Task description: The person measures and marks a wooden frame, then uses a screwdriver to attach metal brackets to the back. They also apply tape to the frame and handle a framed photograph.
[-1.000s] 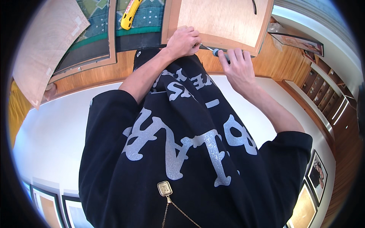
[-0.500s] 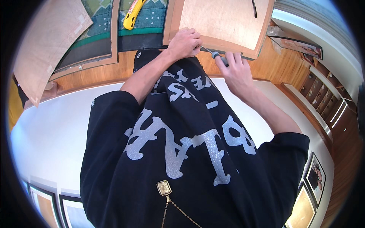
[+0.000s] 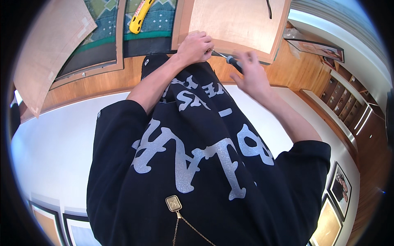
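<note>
Screwdriver (image 3: 230,60) w/ a dark handle and thin metal shaft sits between my two hands, tip aimed at the near edge of the wooden frame back (image 3: 238,22) lying on the bench. Left hand (image 3: 196,47) is balled into a fist right on that lower edge, prob. pinning the board flat and steadying the tip where the shaft meets it; fingers are curled shut, but whether they pinch the shaft itself I can't tell. Right hand (image 3: 251,76) is at the handle end, fingers loosely spread and blurred (looks like a twisting grip, not a tight clamp), touching the handle rather than wrapped fully round it. Board lies face-down, so the backing is up for working the edge fittings. Yellow utility knife (image 3: 140,16) lies well apart to the left on patterned green cloth (image 3: 154,18). Second frame (image 3: 94,61) sits further left, w/ a loose sheet of backing board (image 3: 49,49) beside it.
</note>
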A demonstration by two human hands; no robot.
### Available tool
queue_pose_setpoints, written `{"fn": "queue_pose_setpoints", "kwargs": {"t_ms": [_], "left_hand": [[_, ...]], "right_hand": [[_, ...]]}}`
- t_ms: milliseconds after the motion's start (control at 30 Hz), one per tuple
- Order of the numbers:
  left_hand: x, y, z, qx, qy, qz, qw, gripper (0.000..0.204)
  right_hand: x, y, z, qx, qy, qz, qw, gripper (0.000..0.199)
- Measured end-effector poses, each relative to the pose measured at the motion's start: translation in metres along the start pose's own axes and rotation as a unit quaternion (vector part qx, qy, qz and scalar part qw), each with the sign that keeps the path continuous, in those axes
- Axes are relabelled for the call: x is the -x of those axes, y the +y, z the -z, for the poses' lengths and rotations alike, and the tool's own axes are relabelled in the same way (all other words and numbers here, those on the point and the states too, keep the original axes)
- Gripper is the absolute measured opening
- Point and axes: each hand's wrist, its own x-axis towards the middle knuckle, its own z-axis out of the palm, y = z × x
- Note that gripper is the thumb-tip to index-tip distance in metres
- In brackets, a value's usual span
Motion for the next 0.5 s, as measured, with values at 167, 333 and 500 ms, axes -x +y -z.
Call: {"fn": "queue_pose_setpoints", "kwargs": {"t_ms": [167,333,500], "left_hand": [[0.001,0.0,0.001,-0.007,0.002,-0.001,1.0,0.008],[0.001,0.001,0.001,-0.014,-0.02,0.007,1.0,0.009],[0.001,0.001,0.002,-0.017,-0.011,0.004,1.0,0.008]], "right_hand": [[0.008,-0.014,0.016,0.29,-0.004,0.204,0.935,0.045],[-0.004,-0.012,-0.004,-0.29,-0.056,-0.272,0.916,0.035],[-0.01,-0.01,0.014,-0.238,-0.111,-0.253,0.931,0.043]]}}
